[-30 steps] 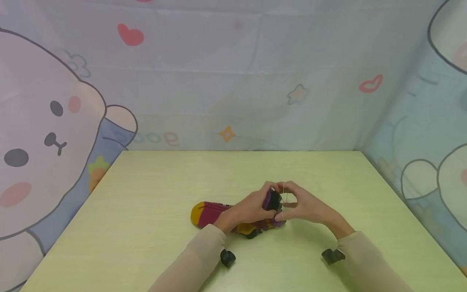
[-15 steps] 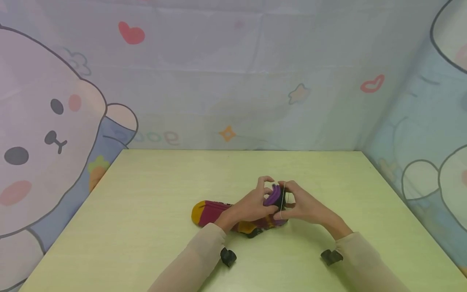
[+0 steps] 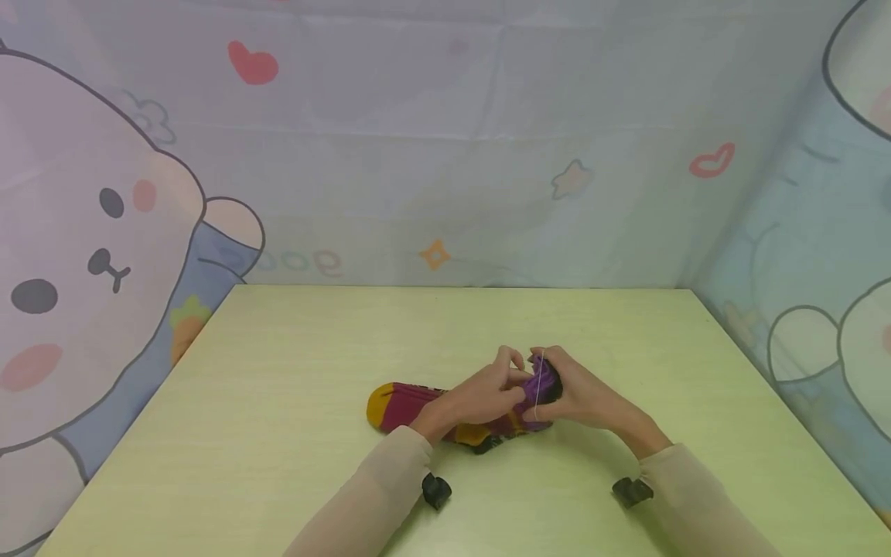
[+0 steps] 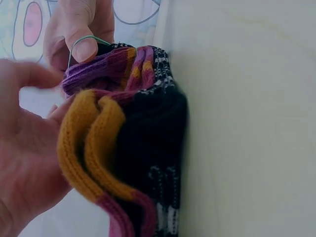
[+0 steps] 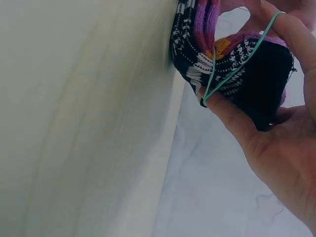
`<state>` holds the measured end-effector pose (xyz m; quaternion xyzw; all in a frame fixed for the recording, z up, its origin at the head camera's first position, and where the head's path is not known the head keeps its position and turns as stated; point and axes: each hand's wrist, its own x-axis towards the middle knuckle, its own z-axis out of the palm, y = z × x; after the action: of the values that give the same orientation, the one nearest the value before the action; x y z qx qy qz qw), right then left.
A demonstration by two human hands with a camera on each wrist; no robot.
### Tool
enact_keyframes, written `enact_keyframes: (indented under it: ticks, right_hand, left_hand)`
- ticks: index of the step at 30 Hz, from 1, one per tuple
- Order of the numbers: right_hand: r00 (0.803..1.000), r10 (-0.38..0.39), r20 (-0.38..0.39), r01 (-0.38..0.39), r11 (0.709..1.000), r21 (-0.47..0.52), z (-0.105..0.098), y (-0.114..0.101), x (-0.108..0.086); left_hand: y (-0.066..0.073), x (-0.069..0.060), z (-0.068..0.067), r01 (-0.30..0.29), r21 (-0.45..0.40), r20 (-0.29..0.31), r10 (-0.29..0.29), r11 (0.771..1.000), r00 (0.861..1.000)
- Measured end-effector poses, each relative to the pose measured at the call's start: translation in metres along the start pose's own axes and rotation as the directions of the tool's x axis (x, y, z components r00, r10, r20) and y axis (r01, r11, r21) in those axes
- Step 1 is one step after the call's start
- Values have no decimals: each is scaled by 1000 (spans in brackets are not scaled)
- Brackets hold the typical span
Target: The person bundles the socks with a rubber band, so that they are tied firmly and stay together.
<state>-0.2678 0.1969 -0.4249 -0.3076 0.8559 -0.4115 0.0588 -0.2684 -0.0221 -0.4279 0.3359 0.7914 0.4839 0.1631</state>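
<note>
A pair of socks, maroon with mustard toes and heels, lies on the table, its patterned legs rising between the hands. The purple inner side of the folded cuffs faces the left hand, whose thumb and fingers pinch at the cuff edge. Some left fingertips are hidden behind the fabric. The right hand holds a thin green rubber band stretched from its thumb to its fingers. The black patterned cuff end passes through the band and sits within the right hand's curl.
The pale table stretches out around the socks. A cartoon-printed cloth hangs behind and at both sides. Black wrist mounts sit below both sleeves.
The folded cuffs have moved right, through the stretched band and into the right hand. The left fingers lifted off, then came back to the purple cuff edge. The toes stayed put.
</note>
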Motion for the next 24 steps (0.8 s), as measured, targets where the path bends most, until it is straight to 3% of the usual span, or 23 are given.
enact_keyframes:
  ticks: [3,10,18,24]
  right_hand:
    - [1000,-2,-8,2,1000,-11,0,0,1]
    - [999,-51,-15,51,999,3,-1,4,1]
    - [988,-155,3,155,988,-29,-1,4,2]
    - [986,-160,55,162,986,-41,-1,6,2]
  left_hand:
    - [2,-1,-1,14,44,17,-15,999,1000]
    - [0,1,0,-15,172,83,0,985,997]
    - [1,2,-3,-100,265,122,70,959,990]
    - [-5,1,-5,-60,233,149,25,971,989]
